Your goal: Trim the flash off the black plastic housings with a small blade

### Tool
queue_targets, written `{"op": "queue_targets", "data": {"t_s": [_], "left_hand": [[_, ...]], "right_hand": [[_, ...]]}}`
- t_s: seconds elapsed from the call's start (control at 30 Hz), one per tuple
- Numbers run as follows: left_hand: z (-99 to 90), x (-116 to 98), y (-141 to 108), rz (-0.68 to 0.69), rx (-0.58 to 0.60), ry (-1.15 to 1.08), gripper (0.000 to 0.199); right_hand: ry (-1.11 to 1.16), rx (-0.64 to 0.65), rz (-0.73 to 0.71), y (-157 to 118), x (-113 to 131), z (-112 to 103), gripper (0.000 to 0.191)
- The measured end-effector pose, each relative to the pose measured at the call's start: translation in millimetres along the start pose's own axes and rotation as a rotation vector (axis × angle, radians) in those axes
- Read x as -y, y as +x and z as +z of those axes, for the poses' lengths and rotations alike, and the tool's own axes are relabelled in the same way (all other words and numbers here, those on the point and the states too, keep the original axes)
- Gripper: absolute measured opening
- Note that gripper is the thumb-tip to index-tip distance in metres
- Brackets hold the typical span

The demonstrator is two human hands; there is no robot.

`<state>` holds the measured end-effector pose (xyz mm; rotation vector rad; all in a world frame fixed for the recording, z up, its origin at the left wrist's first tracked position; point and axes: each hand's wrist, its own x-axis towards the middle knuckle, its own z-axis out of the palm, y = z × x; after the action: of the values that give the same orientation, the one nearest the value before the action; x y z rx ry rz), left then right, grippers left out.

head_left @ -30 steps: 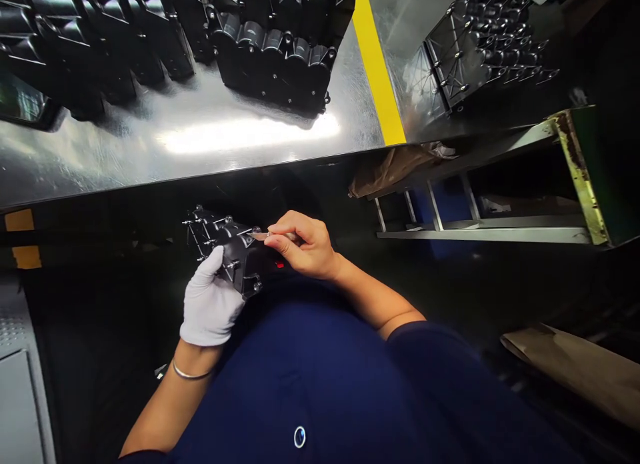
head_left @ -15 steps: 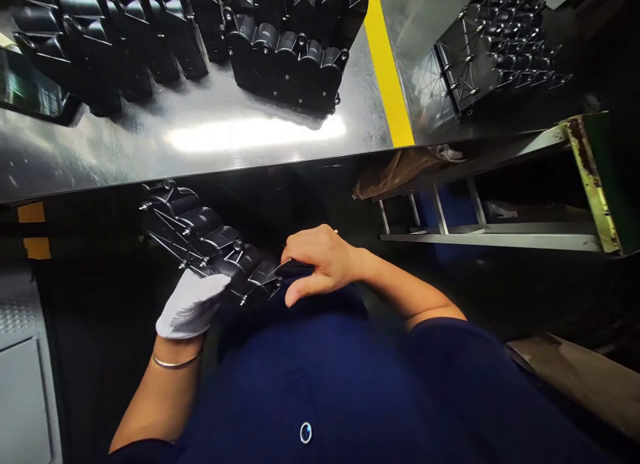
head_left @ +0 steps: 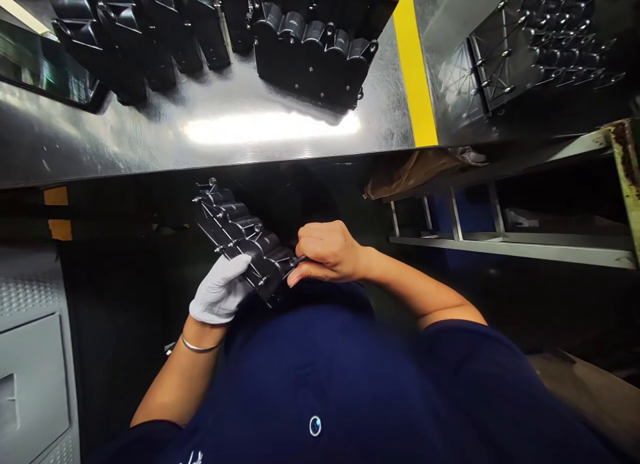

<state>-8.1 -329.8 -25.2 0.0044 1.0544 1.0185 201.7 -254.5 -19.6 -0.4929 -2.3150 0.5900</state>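
My left hand (head_left: 223,291), in a white glove, is closed around the lower side of a black ribbed plastic part (head_left: 243,231). The part is tilted in front of my body, its row of rounded humps facing up and its far end toward the bench. At its near right end, my bare right hand (head_left: 327,254) is closed around a thin dark tool that may be a knife. Only a short piece of the tool shows past the fingers, close to or touching the part's edge.
Several similar black parts (head_left: 315,64) stand along the metal bench (head_left: 150,144). Beyond a yellow stripe (head_left: 417,77), more parts (head_left: 505,57) are stacked. Below right are a metal rack (head_left: 520,245) and brown wrapping (head_left: 420,171). A grey panel (head_left: 35,364) stands at lower left.
The black part and my left hand have moved right in the picture, and the part is turned more steeply. My right hand's thumb has closed in toward the part's edge. The whole view has shifted.
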Motion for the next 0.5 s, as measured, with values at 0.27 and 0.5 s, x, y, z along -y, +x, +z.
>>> {"op": "queue_targets", "data": {"t_s": [0.27,0.5], "left_hand": [[8.2,6,0,-0.146,-0.075,-0.118,0.017],[23.7,11,-1,-0.142,-0.149,-0.334,0.039]], "right_hand": [[-0.044,0.021,0.096,0,-4,-4,0.052],[-0.094,0.062,0.093,1,-9,-5,0.054]]}}
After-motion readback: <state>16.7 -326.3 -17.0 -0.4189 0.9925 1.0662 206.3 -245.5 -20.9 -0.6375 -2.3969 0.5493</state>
